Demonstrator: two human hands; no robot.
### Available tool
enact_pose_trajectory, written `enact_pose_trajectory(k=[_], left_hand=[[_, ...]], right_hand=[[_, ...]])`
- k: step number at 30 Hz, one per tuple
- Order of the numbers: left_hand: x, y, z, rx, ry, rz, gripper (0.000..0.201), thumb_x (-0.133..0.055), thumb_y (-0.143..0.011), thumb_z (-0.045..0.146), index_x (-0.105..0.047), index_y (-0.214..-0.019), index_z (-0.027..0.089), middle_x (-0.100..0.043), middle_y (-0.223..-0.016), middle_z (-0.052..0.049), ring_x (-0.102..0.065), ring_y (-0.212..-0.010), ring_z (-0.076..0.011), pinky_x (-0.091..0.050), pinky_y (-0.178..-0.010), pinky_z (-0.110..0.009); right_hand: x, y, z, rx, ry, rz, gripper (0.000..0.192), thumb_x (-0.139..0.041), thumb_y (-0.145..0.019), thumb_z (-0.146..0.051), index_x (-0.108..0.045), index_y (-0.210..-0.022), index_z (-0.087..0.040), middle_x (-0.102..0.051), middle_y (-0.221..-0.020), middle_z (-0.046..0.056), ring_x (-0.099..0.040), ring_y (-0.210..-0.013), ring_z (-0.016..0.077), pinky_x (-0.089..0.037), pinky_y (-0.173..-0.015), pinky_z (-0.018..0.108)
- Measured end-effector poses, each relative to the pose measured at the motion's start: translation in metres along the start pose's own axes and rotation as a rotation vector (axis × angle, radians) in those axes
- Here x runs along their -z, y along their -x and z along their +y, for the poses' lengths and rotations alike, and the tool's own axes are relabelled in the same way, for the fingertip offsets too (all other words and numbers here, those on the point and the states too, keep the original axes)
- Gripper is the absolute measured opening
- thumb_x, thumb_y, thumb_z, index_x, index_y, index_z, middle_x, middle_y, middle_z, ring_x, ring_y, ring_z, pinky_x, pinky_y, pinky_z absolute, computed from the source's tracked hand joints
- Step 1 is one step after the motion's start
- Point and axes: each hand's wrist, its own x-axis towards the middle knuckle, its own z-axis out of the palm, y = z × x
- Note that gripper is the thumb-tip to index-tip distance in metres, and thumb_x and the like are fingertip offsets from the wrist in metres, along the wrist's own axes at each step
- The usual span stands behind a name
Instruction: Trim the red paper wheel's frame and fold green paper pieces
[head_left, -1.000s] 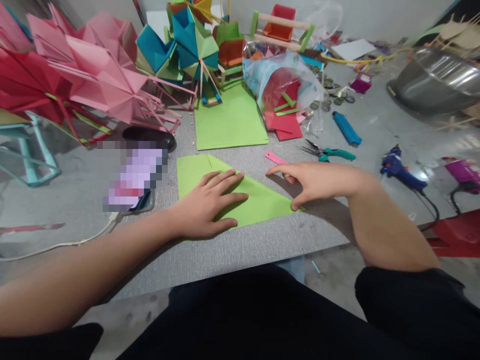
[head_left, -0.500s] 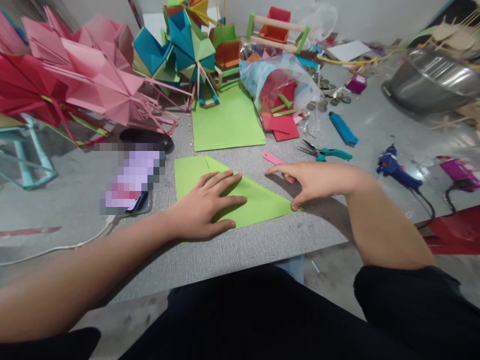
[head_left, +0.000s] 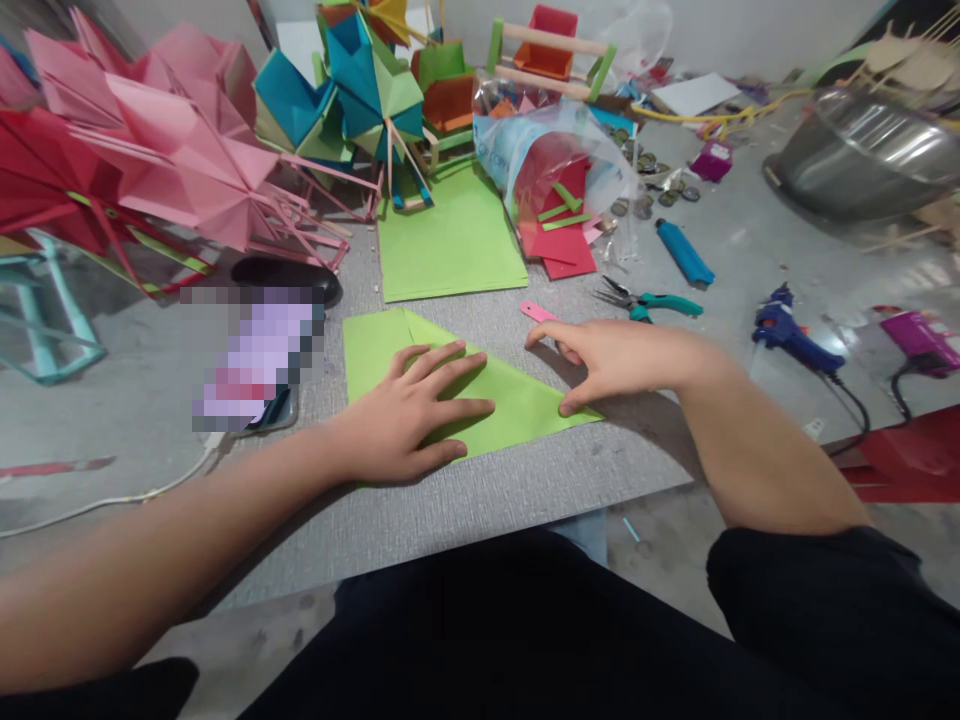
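Note:
A sheet of light green paper (head_left: 517,405) lies on the grey table, folded over along a slanting edge to a point at its right. My left hand (head_left: 409,415) rests flat on it with the fingers spread. At the pointed right end, my right hand (head_left: 607,365) has its thumb on the paper, the index finger stretched out to the left and a gap between the two. Just beyond that index finger lies a pink flat stick (head_left: 537,312), its near part hidden by the hand. Behind the folded sheet is a stack of green paper (head_left: 450,245).
Pliers (head_left: 645,302), a blue cylinder (head_left: 684,253) and a glue gun (head_left: 799,335) lie to the right, near a metal bowl (head_left: 862,160). A plastic bag (head_left: 517,150) holds red paper. Pink folded-paper wheels (head_left: 202,150), a black mouse (head_left: 285,278) and a phone (head_left: 259,350) are at left.
My right thumb has slid a little left along the paper, away from its pointed tip. My left hand keeps its place on the sheet, and the view has shifted slightly.

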Motion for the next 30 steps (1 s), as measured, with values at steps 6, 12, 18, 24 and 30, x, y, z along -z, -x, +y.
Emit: enact_pose_trajectory(k=[6,12,18,24,30], left_hand=[[0.000,0.000,0.003,-0.035,-0.031,-0.023,0.046,-0.059,-0.106,0.039,-0.069,-0.151,0.036,-0.045,-0.177,-0.012,-0.036,-0.164,-0.0490,-0.022,-0.130,-0.073],[-0.001,0.000,0.002,-0.061,-0.031,-0.020,0.048,-0.057,-0.106,0.038,-0.066,-0.153,0.035,-0.047,-0.176,-0.011,-0.039,-0.163,-0.0464,-0.023,-0.130,-0.070],[-0.002,-0.001,0.001,-0.069,-0.080,-0.056,0.047,-0.050,-0.109,0.039,-0.064,-0.154,0.032,-0.045,-0.177,-0.014,-0.037,-0.164,-0.0447,-0.024,-0.128,-0.070],[-0.002,0.000,0.001,-0.070,-0.090,-0.054,0.047,-0.051,-0.109,0.036,-0.064,-0.154,0.035,-0.045,-0.177,-0.014,-0.036,-0.164,-0.0444,-0.026,-0.127,-0.071],[-0.002,0.000,0.001,-0.083,-0.087,-0.046,0.048,-0.051,-0.108,0.031,-0.065,-0.154,0.031,-0.046,-0.176,-0.017,-0.038,-0.163,-0.0479,-0.028,-0.125,-0.073]], right_hand=[[-0.006,-0.002,-0.008,0.035,0.039,0.063,0.079,-0.084,-0.076,-0.068,-0.058,-0.141,-0.032,-0.073,-0.099,0.007,-0.062,-0.078,0.0285,-0.033,-0.066,0.035],[-0.009,-0.004,-0.013,0.041,0.026,0.079,0.080,-0.086,-0.074,-0.065,-0.058,-0.142,-0.033,-0.073,-0.107,0.007,-0.064,-0.082,0.0285,-0.033,-0.066,0.034],[-0.007,-0.004,-0.009,0.030,0.001,0.054,0.083,-0.090,-0.071,-0.057,-0.058,-0.144,-0.034,-0.072,-0.105,0.005,-0.065,-0.084,0.0278,-0.033,-0.066,0.034],[-0.006,-0.005,-0.008,0.022,-0.019,0.046,0.084,-0.090,-0.070,-0.057,-0.058,-0.145,-0.035,-0.072,-0.104,0.005,-0.065,-0.083,0.0277,-0.033,-0.067,0.034],[-0.005,-0.004,-0.010,0.012,-0.043,0.038,0.084,-0.090,-0.070,-0.055,-0.058,-0.145,-0.034,-0.071,-0.100,0.003,-0.064,-0.081,0.0266,-0.033,-0.067,0.034]])
